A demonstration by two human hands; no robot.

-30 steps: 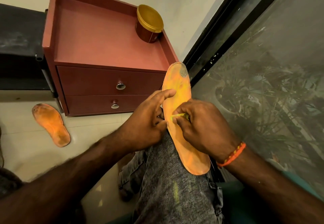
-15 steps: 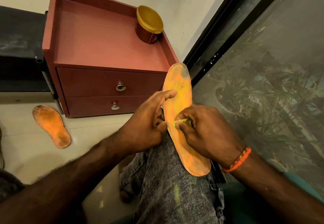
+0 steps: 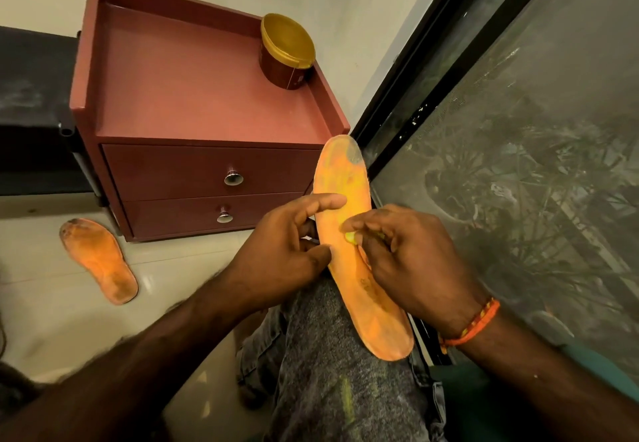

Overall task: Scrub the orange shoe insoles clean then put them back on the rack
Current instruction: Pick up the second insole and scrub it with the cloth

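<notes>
An orange insole (image 3: pixel 345 186) lies lengthwise on my knee, toe end pointing toward the cabinet, with a grey worn patch near its tip. My left hand (image 3: pixel 287 251) grips its left edge, forefinger laid across the top. My right hand (image 3: pixel 408 255) pinches a small yellow-green scrubber (image 3: pixel 350 236) against the insole's middle. A second, dirtier orange insole (image 3: pixel 98 260) lies flat on the pale floor at the left.
A red-brown two-drawer cabinet (image 3: pixel 207 179) stands ahead, with a brown jar with a gold lid (image 3: pixel 287 51) on its top. A black rack or shelf (image 3: pixel 31 113) sits at the left. A dark-framed glass pane (image 3: pixel 518 165) fills the right.
My right hand has slid the scrubber slightly along the insole's middle. My left hand keeps its grip and the insole stays on my knee.
</notes>
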